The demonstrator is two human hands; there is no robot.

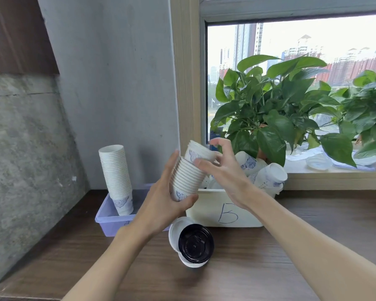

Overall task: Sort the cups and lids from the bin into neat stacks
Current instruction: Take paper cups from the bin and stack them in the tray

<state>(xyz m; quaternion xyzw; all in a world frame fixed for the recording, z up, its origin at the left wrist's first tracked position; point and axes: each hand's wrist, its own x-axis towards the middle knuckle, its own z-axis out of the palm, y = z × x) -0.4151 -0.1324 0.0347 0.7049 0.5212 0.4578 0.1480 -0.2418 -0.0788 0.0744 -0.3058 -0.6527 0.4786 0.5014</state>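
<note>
Right, your left hand is wrapped around a short stack of paper cups, thumb pressed across the printed bottom cup and fingers flat up the far side, holding it tilted above the table. Your right hand pinches a few nested cups at their rims, thumb in front, fingers curled over the back, their base sitting in the mouth of the held stack at a lean. Behind your hands, the white bin marked with a B holds loose cups lying every way. Left of it, a tall stack stands upright in the purple tray. Down on the wooden table, a black lid rests on white lids.
</note>
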